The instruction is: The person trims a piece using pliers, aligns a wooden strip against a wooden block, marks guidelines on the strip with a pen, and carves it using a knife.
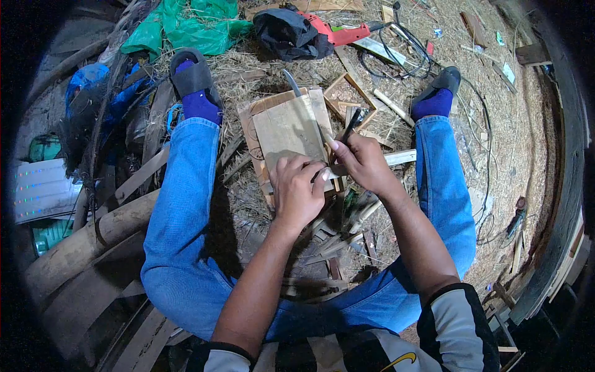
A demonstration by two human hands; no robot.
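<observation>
right hand (362, 162) pinching a slim black object (352, 123); left hand (299, 189) bent-fingered at a pale wooden strip's (400, 157) end, grip hard to tell, by the flat wooden board (282, 130)! straw shows inside an angular wooden frame (364, 92) beyond.

Board (288, 127) centre, between feet (195, 80). Left hand (296, 186) over its near end; right hand (362, 162) to right, handle (353, 119) in it. Strip (400, 157) beneath hands, reaching right leg (437, 170). Frame (362, 93) right of board. Drill (338, 34) far; plastic (201, 26) left.
</observation>
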